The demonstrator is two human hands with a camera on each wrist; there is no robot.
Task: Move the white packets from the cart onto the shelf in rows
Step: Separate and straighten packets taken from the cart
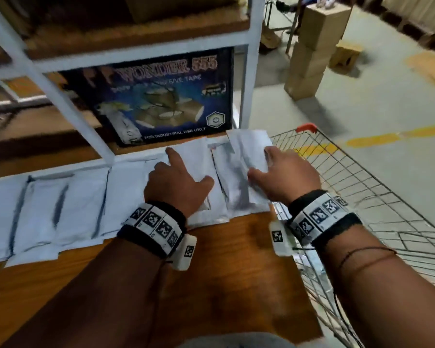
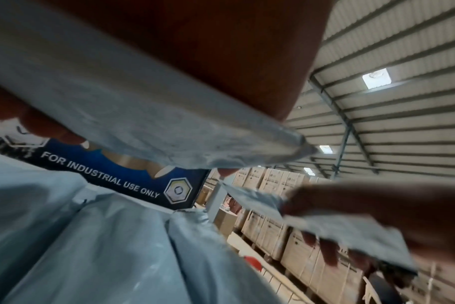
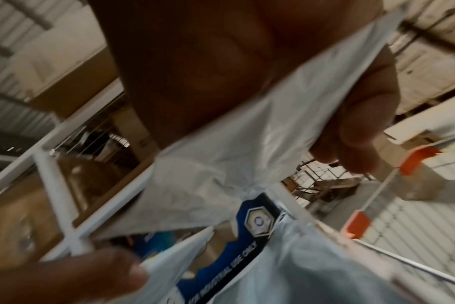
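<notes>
White packets (image 1: 60, 209) lie side by side in a row on the wooden shelf (image 1: 224, 259). At the row's right end my left hand (image 1: 188, 165) grips a white packet (image 1: 193, 154), index finger stretched over its top. In the left wrist view this packet (image 2: 143, 115) hangs under the palm, lifted off the row. My right hand (image 1: 260, 163) grips another white packet (image 1: 246, 144) just right of it, above the shelf's right edge. The right wrist view shows that packet (image 3: 234, 154) with fingers (image 3: 351, 133) curled round its edge.
A dark blue tape box (image 1: 156, 96) stands at the back of the shelf behind the packets. White shelf posts (image 1: 246, 84) rise beside it. The wire cart (image 1: 362, 197) with orange corners stands right of the shelf. Cardboard boxes (image 1: 311, 46) are stacked on the floor beyond.
</notes>
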